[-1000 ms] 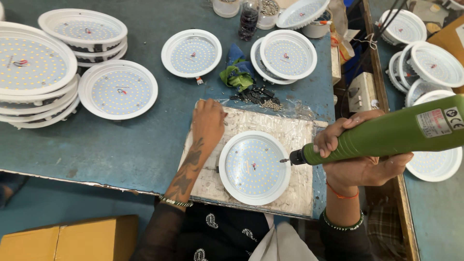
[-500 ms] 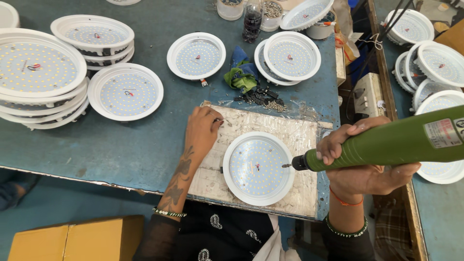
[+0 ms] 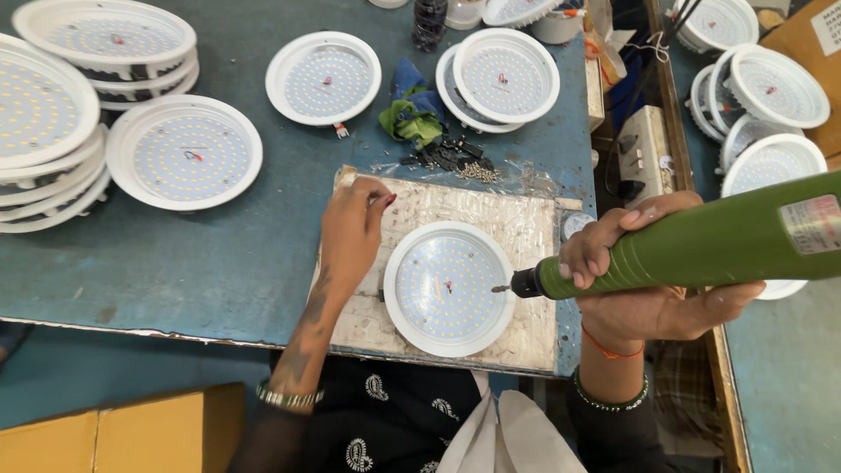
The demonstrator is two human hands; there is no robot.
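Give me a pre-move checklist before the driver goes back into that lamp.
1. Driver held firmly in right hand: ok.
2. Bit tip at the lamp rim: ok, though whether it sits on a screw: cannot tell.
3. Lamp lying flat on the board: ok.
4. Left hand steadying the lamp: not ok, it rests on the board beside it.
5. Screws within reach: ok, a pile lies behind the board.

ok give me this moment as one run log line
left hand flat on board beside round led lamp | right hand grips green electric screwdriver, tip at lamp's right rim | screws behind board
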